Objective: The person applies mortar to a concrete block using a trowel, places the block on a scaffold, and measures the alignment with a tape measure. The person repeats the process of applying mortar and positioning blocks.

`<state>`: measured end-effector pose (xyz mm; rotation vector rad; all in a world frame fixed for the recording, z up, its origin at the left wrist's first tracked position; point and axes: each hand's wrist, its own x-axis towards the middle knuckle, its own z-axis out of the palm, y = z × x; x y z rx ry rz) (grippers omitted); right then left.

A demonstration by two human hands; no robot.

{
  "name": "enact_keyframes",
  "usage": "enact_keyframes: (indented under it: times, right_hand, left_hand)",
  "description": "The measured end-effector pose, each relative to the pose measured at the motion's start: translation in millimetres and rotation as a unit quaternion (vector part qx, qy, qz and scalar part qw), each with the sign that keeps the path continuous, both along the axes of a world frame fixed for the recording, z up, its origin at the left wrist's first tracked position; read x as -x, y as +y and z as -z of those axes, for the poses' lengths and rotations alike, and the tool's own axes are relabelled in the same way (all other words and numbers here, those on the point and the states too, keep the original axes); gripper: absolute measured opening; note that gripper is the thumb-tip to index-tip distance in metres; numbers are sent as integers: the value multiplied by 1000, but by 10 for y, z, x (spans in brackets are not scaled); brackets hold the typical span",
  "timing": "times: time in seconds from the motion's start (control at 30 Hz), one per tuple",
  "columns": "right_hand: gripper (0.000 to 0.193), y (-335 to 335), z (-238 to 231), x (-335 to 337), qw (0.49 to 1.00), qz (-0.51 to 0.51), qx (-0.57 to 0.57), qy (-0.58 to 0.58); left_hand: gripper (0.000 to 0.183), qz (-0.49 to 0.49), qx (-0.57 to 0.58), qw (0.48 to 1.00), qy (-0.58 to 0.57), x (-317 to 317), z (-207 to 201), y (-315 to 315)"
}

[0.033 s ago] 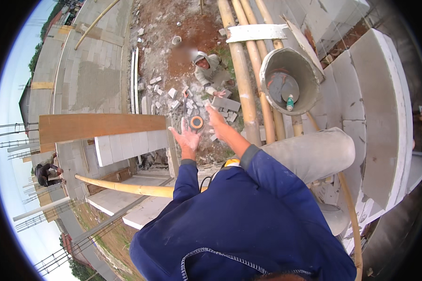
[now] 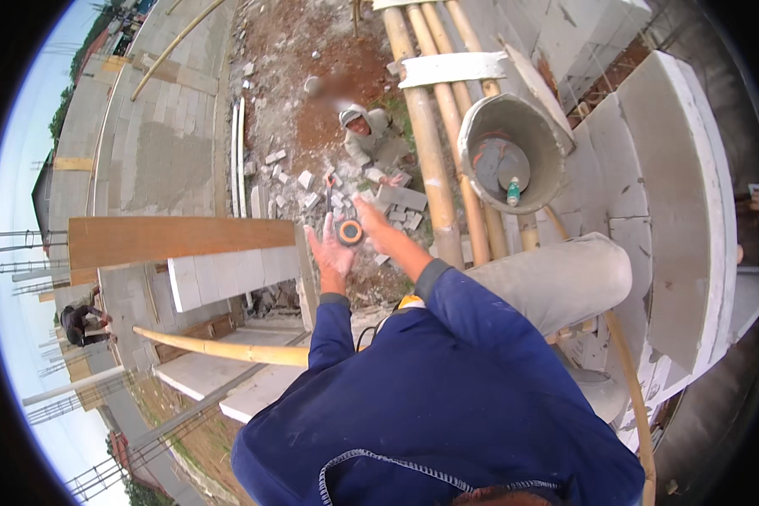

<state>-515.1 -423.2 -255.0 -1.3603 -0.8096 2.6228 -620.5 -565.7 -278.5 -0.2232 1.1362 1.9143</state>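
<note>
My left hand (image 2: 333,257) is open, palm up with fingers spread. My right hand (image 2: 373,221) reaches in from the other side with its fingers stretched out. Between them is a mallet-like tool (image 2: 350,233) with a round head, orange-rimmed and dark in the middle. A thin handle seems to run from it toward the rubble below. The head overlaps my left fingers in the picture; I cannot tell whether they touch it. Down on the ground, a person (image 2: 368,135) in a hooded light top looks up, one arm stretched toward a grey block (image 2: 402,198).
A bucket (image 2: 557,160) holding a round grey piece and a green-capped bottle (image 2: 514,191) stands at right by bamboo poles (image 2: 430,160). A wooden plank (image 2: 177,239) lies over white blocks (image 2: 228,277) at left. Another person (image 2: 84,323) works far left. A block wall (image 2: 662,202) rises at right.
The round-headed tool has come nearer my left hand and now overlaps its fingers. Both hands have shifted slightly left and down in the picture, and the whole view has moved a little.
</note>
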Motion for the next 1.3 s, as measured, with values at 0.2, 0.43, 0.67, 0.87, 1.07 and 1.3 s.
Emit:
enact_keyframes:
  times: [0.2, 0.43, 0.67, 0.87, 1.07, 1.3]
  right_hand:
    - [35, 489, -575, -283, 652, -102, -750, -46]
    - [63, 1000, -2307, -2357, 781, 229, -555, -171]
    - [39, 753, -2532, -3781, 700, 506, -491, -113]
    - [46, 370, -2754, -4880, 683, 602, -414, 19]
    - [38, -714, -3350, -6220, 544, 684, -478, 92]
    - [34, -1596, -3535, -6048, 409, 706, -524, -246]
  left_hand:
    - [62, 195, -78, 968, 135, -272, -758, 1206]
    - [82, 366, -158, 581, 710, -2107, -2424, 2422]
    - [59, 548, -369, 415, 625, -3221, -2898, 3198]
    - [47, 622, -365, 280, 634, -4014, -3314, 3416]
    - [33, 749, -248, 262, 556, -4024, -3719, 4049]
    - [38, 678, -237, 268, 643, -5012, -3821, 3984]
